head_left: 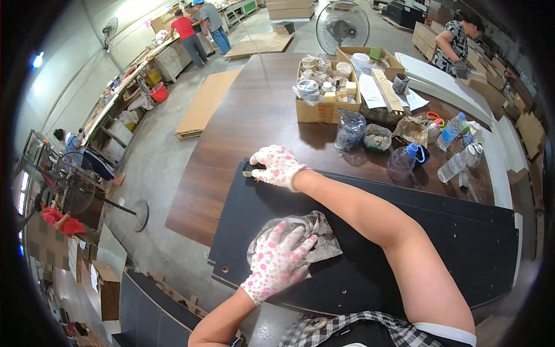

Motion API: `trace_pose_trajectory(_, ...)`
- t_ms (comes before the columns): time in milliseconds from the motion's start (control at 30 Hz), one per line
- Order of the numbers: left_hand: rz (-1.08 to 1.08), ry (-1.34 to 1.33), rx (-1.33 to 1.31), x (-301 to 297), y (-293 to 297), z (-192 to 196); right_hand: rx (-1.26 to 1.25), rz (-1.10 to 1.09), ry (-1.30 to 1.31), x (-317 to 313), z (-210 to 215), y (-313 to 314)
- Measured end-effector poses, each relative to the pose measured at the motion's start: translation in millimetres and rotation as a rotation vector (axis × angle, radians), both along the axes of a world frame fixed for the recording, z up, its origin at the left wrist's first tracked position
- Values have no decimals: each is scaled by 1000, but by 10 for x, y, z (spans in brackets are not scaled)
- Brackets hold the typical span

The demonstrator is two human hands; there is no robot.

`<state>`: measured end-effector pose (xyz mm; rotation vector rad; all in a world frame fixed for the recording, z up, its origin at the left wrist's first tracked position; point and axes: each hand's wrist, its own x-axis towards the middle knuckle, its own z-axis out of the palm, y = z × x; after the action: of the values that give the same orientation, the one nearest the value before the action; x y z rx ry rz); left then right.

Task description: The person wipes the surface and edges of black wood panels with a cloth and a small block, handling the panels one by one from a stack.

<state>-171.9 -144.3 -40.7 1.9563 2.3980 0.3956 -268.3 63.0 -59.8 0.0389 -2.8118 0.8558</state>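
Note:
A large black panel (381, 254) lies in front of me on top of other dark boards, with small holes near its near edge. My left hand (277, 263), in a white glove with pink flowers, presses a crumpled, stained grey rag (325, 240) onto the panel, its fingers spread over the cloth. In a matching glove, my right hand (276, 168) reaches across to the panel's far left corner. Its fingers are closed around a small block-like piece (248, 173), mostly hidden by the hand.
Beneath the panels is a brown wood-grain tabletop (225, 150). On it stand a cardboard box of jars (319, 111), a blue-capped plastic jug (403, 162), bottles (452, 132) and orange-handled scissors (435, 119). A floor fan (342, 29) stands beyond. A co-worker (457, 46) works at the far right.

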Motion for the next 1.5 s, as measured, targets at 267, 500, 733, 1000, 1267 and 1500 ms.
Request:
trace_pose_trajectory(267, 13, -11, 47, 30, 8, -59, 19, -21, 16, 775, -49, 448)
trace_pose_trajectory(500, 23, 21, -38, 43, 23, -8, 115, -167, -42, 2783, 177, 1328)
trace_pose_trajectory(733, -198, -32, -90, 256, 452, 61, 116, -471, -96, 4184, 384, 1763)
trace_pose_trajectory(1000, -367, -23, -14, 543, 811, 62, 142, -329, -58, 3616, 177, 1504)
trace_pose_trajectory(1267, -449, 1, -34, 899, 1104, 62, 122, -671, -254, 5353, 470, 2206)
trace_pose_trajectory(1500, -519, -2, -151, 1735, 1657, 243, 88, -369, -135, 5021, 381, 2259)
